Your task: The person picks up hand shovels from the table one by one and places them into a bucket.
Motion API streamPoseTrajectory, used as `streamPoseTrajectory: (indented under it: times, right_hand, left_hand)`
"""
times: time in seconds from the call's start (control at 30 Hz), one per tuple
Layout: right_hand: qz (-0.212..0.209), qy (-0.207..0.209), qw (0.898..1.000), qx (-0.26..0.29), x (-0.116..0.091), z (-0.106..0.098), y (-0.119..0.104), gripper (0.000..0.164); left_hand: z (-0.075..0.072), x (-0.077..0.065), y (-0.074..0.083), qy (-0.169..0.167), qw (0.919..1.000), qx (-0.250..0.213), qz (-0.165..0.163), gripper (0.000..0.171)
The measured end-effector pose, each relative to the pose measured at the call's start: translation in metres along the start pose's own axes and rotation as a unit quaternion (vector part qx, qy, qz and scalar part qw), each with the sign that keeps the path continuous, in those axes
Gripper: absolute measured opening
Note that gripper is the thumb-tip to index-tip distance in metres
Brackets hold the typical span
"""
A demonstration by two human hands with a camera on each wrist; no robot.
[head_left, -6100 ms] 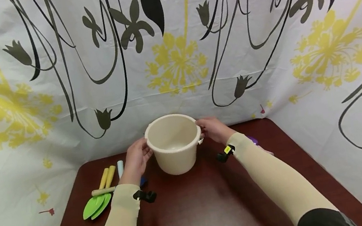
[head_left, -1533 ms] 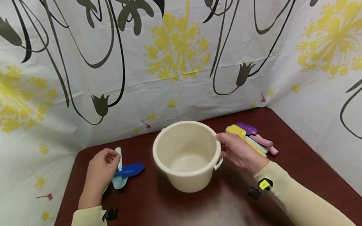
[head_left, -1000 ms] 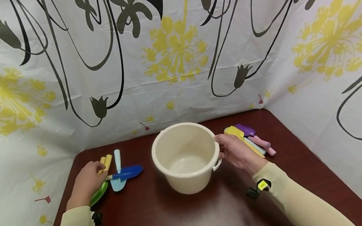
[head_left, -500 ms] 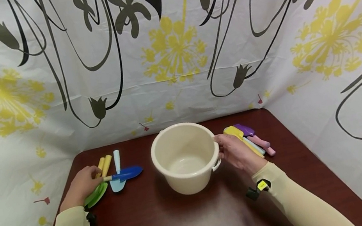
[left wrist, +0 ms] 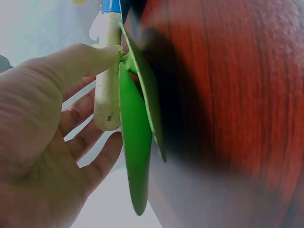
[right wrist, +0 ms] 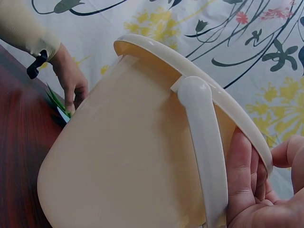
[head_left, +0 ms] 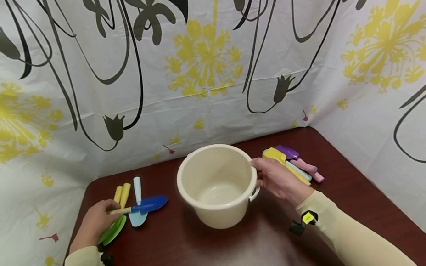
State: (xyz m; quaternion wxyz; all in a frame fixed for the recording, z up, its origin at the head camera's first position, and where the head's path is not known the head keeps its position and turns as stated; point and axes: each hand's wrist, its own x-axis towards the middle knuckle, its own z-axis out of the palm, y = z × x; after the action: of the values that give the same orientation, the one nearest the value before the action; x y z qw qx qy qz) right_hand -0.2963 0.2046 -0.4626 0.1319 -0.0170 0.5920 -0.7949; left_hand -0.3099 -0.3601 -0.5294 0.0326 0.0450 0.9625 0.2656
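Left of centre in the head view, my left hand [head_left: 95, 222] pinches the wooden handle of a blue hand trowel [head_left: 149, 204]. In the left wrist view the thumb lies over that pale handle [left wrist: 108, 80], with fingers behind it. Two green trowels [head_left: 113, 231] with yellow handles lie under and beside the hand, partly covered. A light blue trowel [head_left: 138, 218] lies beneath the blue blade. My right hand [head_left: 280, 179] grips the rim of a cream bucket [head_left: 223, 215] standing upright; fingers curl under the rim and the thumb is on top in the right wrist view.
Behind the right hand, a yellow spatula-like tool [head_left: 276, 154], a purple-headed tool [head_left: 288, 151] and pink handles [head_left: 306, 167] lie together. A dark red table [head_left: 217, 262] bears everything. Flower-patterned white cloth [head_left: 211, 119] hangs around its back and sides.
The left hand has left the bucket and moved left and down onto the blue trowel's handle. The right hand has kept its hold on the bucket, which came nearer earlier and now stays put.
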Motion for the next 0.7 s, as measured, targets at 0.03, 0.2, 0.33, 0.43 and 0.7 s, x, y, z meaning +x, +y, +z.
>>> streamPoseTrajectory:
  times: [0.03,0.2,0.33,0.43,0.7]
  right_hand:
    - [0.000,0.000,1.000,0.001,0.0000,0.0003,0.0002,0.023]
    - [0.001,0.000,1.000,0.001,0.0005,0.0003,0.0007,0.024]
    - [0.001,-0.001,1.000,-0.003,0.0010,-0.0005,0.0002,0.025]
    - [0.001,-0.002,1.000,-0.003,0.0012,-0.0009,0.0001,0.025]
    - [0.001,-0.002,1.000,0.000,0.0014,-0.0015,0.0020,0.024]
  left_hand:
    - [0.0001,-0.0008,-0.0006,0.002,1.0000,-0.001,0.002,0.026]
    - [-0.0008,-0.0039,-0.0009,0.008,0.9999,-0.001,0.007,0.022]
    - [-0.0013,-0.0054,-0.0005,0.009,0.9999,0.002,0.007,0.019]
    - [-0.0015,-0.0066,-0.0009,0.007,0.9999,-0.001,0.007,0.018]
    - [-0.0032,-0.0081,-0.0024,0.009,0.9996,-0.027,0.004,0.028]
